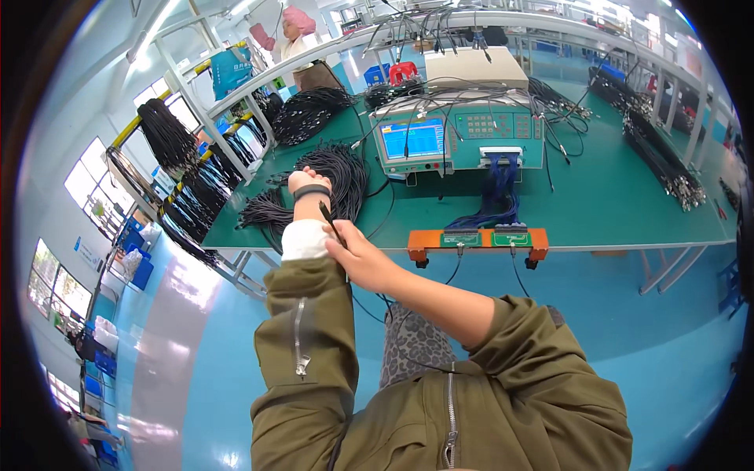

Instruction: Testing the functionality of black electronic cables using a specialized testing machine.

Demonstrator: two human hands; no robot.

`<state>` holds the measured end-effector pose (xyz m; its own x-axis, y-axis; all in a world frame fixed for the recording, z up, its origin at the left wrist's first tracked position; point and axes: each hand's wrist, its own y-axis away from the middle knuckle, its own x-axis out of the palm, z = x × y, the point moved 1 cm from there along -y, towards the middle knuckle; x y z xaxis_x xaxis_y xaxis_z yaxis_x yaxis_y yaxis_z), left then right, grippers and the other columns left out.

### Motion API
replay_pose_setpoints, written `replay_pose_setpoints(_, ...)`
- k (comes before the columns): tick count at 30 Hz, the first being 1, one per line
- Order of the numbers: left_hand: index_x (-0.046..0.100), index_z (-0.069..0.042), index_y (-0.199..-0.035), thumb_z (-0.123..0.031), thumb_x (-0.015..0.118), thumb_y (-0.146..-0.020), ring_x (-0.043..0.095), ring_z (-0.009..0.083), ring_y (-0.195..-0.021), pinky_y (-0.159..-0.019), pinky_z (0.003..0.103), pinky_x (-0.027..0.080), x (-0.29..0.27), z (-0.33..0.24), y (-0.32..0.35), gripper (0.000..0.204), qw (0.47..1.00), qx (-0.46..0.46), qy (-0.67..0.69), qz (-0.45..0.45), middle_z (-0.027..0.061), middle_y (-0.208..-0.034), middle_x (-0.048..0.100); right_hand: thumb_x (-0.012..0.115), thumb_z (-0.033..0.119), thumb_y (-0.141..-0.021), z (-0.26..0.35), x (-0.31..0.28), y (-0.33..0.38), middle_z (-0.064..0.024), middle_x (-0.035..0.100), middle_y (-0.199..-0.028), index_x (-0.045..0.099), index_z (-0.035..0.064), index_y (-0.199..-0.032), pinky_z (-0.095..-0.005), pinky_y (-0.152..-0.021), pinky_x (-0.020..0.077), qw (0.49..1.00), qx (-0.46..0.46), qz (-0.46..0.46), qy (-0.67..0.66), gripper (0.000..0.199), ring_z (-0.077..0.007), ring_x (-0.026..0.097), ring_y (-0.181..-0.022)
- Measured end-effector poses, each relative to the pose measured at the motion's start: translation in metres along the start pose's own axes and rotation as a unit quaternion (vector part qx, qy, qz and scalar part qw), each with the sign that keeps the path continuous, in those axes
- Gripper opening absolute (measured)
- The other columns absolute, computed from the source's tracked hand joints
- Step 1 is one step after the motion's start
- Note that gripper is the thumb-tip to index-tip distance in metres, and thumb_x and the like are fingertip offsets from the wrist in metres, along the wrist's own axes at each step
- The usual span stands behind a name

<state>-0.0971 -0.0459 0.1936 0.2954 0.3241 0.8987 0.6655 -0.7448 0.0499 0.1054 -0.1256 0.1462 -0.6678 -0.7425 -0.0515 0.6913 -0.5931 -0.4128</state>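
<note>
My left hand (308,180), with a dark band on its wrist, is over the near edge of a coiled pile of black cables (345,174) on the green table. Its fingers are curled in, and what they hold, if anything, is hidden. Close to the left cuff, my right hand (355,253) is closed on a black cable (327,214). That cable's end points up and left past the thumb. Thin black cable runs down from the right hand toward my lap.
A test instrument (463,133) with a lit screen stands on the green table (601,212). Blue wires join it to an orange fixture (477,243) at the near edge, where two cables hang down. More cable bundles (310,114) lie around. A person in a pink cap (298,21) is beyond.
</note>
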Motion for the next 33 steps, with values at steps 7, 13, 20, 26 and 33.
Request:
replay_pose_setpoints(7, 0.049, -0.009, -0.080, -0.025, 0.038, -0.092, 0.029, 0.0091, -0.041, -0.036, 0.023, 0.024, -0.030, -0.025, -0.047, 0.023, 0.979, -0.151, 0.058, -0.127, -0.0021, -0.055, 0.041, 0.045, 0.021, -0.089, 0.025, 0.004, 0.010, -0.0177, 0.062, -0.088, 0.053, 0.0002, -0.091, -0.0386, -0.069, 0.0463, 0.992, 0.015, -0.007, 0.125, 0.023, -0.0316, 0.058, -0.074)
replay_pose_setpoints(13, 0.049, -0.008, -0.079, -0.027, 0.038, -0.094, 0.030, 0.0096, -0.041, -0.036, 0.022, 0.026, -0.057, -0.090, -0.108, 0.026, 0.929, -0.286, 0.105, -0.211, -0.0010, -0.056, 0.042, 0.042, 0.008, -0.086, 0.062, 0.018, 0.062, -0.0078, 0.058, -0.079, 0.052, 0.0017, -0.089, -0.0329, -0.063, 0.0405, 0.917, -0.063, 0.395, 0.007, 0.013, -0.0224, 0.045, -0.065)
replay_pose_setpoints(20, 0.052, -0.004, -0.093, -0.015, 0.037, -0.095, 0.034, 0.0096, -0.046, -0.042, 0.022, 0.032, -0.095, -0.104, -0.115, 0.019, 0.979, -0.186, 0.082, -0.032, -0.0006, -0.058, 0.042, 0.039, 0.024, -0.096, 0.042, -0.031, 0.092, -0.0022, 0.060, -0.093, 0.056, 0.0060, -0.107, -0.0272, -0.071, 0.0428, 0.959, 0.148, 0.236, 0.047, 0.027, -0.0146, 0.052, -0.077)
replay_pose_setpoints(26, 0.054, -0.004, -0.102, -0.010, 0.040, -0.094, 0.033, 0.0090, -0.047, -0.045, 0.021, 0.032, -0.185, -0.175, -0.081, 0.017, 0.991, -0.126, 0.035, 0.004, -0.0012, -0.059, 0.042, 0.045, 0.023, -0.095, 0.061, -0.215, 0.242, 0.0057, 0.037, -0.059, 0.056, 0.0072, -0.094, -0.0199, -0.041, 0.0248, 0.905, 0.024, -0.362, -0.220, 0.019, -0.0040, 0.030, -0.046)
replay_pose_setpoints(33, 0.054, -0.005, -0.098, -0.015, 0.042, -0.094, 0.033, 0.0085, -0.046, -0.043, 0.021, 0.030, -0.347, -0.103, 0.033, 0.016, 0.987, -0.149, -0.051, -0.041, -0.0004, -0.059, 0.043, 0.039, 0.019, -0.097, 0.050, -0.269, 0.403, 0.0045, 0.033, -0.059, 0.050, 0.0103, -0.087, -0.0197, -0.037, 0.0169, 0.660, -0.078, -0.644, -0.380, 0.017, -0.0056, 0.023, -0.046)
